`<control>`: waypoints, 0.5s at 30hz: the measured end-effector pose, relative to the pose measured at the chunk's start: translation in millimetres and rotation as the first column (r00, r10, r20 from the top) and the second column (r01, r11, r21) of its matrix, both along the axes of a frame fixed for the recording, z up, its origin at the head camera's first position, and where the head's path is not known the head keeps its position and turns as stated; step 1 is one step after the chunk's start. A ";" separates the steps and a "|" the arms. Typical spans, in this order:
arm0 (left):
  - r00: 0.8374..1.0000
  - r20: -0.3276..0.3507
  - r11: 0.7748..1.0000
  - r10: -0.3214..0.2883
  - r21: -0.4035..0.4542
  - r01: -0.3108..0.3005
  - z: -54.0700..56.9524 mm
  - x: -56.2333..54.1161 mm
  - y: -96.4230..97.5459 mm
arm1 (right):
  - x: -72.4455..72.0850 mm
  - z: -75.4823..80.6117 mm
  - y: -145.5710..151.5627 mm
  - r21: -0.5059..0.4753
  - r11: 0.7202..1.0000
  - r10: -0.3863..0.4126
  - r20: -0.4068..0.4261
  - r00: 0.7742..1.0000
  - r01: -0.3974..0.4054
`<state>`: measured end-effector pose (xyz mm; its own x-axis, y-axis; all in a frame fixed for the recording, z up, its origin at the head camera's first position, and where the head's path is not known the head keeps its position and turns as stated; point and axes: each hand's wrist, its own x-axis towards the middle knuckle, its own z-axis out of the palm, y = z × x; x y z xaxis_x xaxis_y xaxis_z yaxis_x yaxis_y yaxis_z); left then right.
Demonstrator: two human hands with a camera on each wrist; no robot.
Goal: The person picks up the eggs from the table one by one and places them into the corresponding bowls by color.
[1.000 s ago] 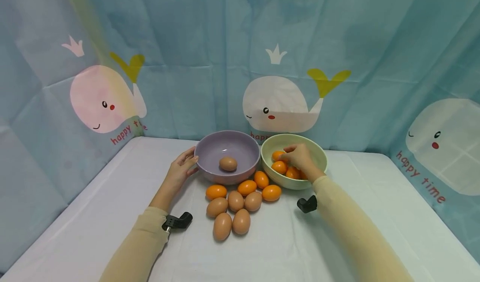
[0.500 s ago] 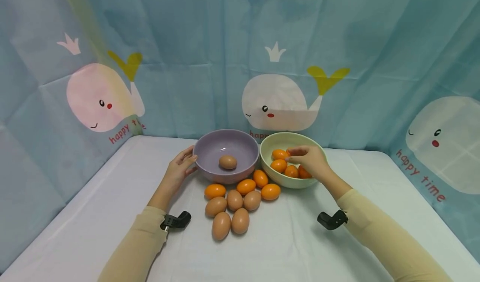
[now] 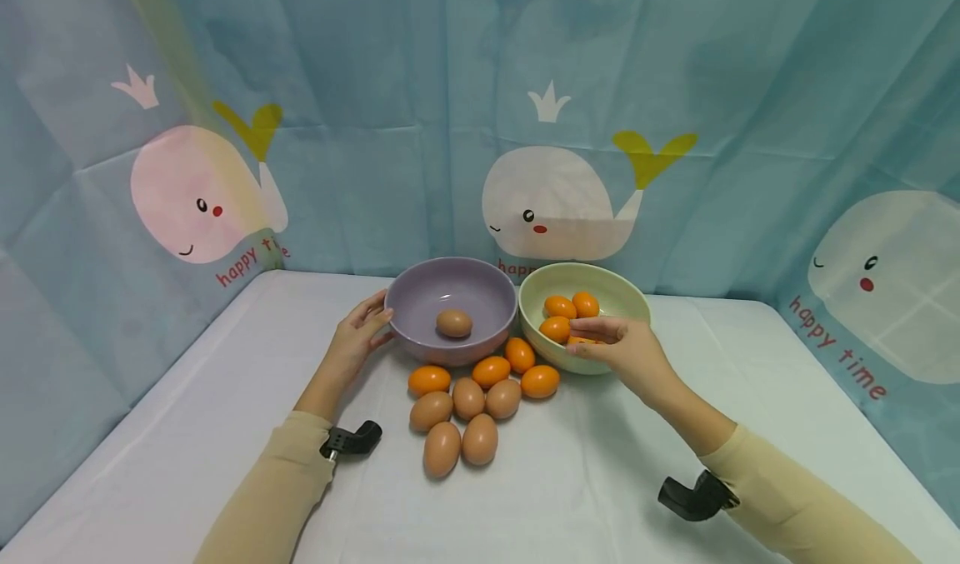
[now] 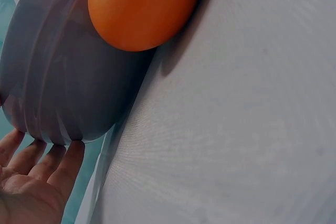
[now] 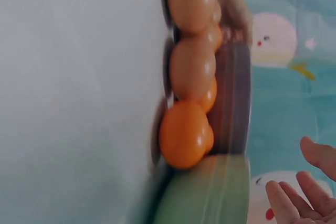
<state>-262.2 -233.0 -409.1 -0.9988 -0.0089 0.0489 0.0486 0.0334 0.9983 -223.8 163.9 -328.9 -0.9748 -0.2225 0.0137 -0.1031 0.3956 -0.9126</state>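
My left hand (image 3: 356, 335) rests against the left side of a purple bowl (image 3: 416, 343); its nearly straight fingertips touch the outer wall (image 4: 68, 93). Inside that bowl lies one brown egg (image 3: 453, 324). Over the front right of a pale green bowl (image 3: 633, 306) is my right hand (image 3: 630, 356), fingers extended and nothing between them. Several glossy orange egg-shaped pieces (image 3: 559, 307) lie in the green bowl, some partly hidden by the hand. The right wrist view shows the right hand's fingers (image 5: 283, 203) spread apart beside the green bowl.
In front of the bowls, several orange egg-shaped pieces (image 3: 540, 381) lie on the white tablecloth (image 3: 585, 506), with several brown eggs (image 3: 480, 440) nearer to me. A blue curtain (image 3: 375, 181) printed with whales hangs behind the bowls, which stand side by side.
My right hand has drawn back from inside the green bowl toward me and to the right, uncovering orange pieces at the back. The left hand stays against the purple bowl.
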 end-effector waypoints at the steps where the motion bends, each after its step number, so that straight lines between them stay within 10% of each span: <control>1: 1.000 0.000 1.000 0.001 0.004 -0.001 0.0 -0.3 0.0 | 3.3 -0.3 -0.8 -0.006 1.000 0.006 0.001 1.000 -0.006; 15: 1.000 -0.002 1.000 -0.004 0.007 0.004 -0.6 -0.2 -0.4 | 27.1 -21.1 -4.1 -0.055 0.997 0.066 0.072 0.995 -0.062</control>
